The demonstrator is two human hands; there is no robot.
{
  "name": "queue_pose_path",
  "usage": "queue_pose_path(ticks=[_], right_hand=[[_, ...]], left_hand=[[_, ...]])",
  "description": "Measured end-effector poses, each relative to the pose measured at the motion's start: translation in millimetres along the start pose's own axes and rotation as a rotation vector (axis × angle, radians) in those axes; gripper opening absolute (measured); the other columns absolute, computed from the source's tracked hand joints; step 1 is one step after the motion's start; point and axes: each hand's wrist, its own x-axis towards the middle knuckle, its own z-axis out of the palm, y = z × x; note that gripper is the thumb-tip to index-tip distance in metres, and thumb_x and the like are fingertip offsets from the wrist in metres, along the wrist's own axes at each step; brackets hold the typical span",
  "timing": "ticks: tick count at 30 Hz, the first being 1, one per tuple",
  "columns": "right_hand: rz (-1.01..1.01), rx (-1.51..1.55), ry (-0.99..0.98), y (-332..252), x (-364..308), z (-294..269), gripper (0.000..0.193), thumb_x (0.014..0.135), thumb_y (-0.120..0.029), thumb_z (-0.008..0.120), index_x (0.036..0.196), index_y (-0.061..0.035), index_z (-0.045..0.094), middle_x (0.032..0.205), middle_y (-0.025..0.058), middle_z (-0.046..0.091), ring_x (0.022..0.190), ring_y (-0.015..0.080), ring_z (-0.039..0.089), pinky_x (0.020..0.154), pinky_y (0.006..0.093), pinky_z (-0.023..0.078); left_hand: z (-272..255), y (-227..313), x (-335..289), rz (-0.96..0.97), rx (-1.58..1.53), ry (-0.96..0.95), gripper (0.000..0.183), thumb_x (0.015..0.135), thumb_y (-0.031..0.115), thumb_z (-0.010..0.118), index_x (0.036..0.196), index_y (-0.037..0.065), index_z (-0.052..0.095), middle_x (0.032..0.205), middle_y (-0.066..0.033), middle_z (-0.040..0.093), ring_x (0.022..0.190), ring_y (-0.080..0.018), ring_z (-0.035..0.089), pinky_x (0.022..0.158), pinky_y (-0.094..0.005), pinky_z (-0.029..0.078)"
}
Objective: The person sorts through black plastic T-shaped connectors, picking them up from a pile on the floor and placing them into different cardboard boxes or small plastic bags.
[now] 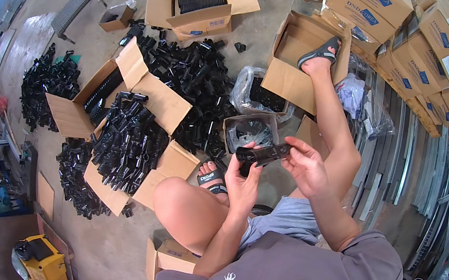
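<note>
I sit with a black plastic part (264,153) held across both hands above my knees. My left hand (243,183) grips its left end from below. My right hand (305,167) pinches its right end with the fingertips. Just beyond the part stands a small open box (251,130) lined with clear plastic and holding more black parts. A heap of black plastic parts (129,143) lies on flattened cardboard to my left.
Open cardboard cartons (201,2) stand on the concrete floor ahead. My right foot in a sandal (319,55) rests on an empty carton. Stacked sealed cartons (393,11) and metal rails (419,167) are at the right. A yellow machine (44,268) sits at the lower left.
</note>
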Motion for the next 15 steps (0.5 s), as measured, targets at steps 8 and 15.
queue_pose_path(ticks=[8, 15], right_hand=[[0.024, 0.032, -0.062, 28, -18, 32, 0.025, 0.096, -0.004, 0.058, 0.121, -0.0018, 0.063, 0.105, 0.0085, 0.069, 0.093, 0.0185, 0.066, 0.081, 0.0295, 0.051], [0.122, 0.131, -0.188, 31, -21, 59, 0.025, 0.098, -0.004, 0.056, 0.122, -0.0016, 0.064, 0.105, 0.0087, 0.069, 0.091, 0.0175, 0.066, 0.081, 0.0287, 0.051]], left_hand=[[-17, 26, -10, 0.207, 0.354, 0.005, 0.043, 0.091, 0.004, 0.069, 0.131, -0.002, 0.057, 0.123, -0.0067, 0.064, 0.107, -0.0133, 0.06, 0.096, -0.0284, 0.047], [-20, 64, -12, 0.226, 0.18, -0.009, 0.045, 0.088, -0.001, 0.07, 0.131, -0.004, 0.058, 0.127, -0.0134, 0.064, 0.114, -0.017, 0.061, 0.099, -0.0314, 0.049]])
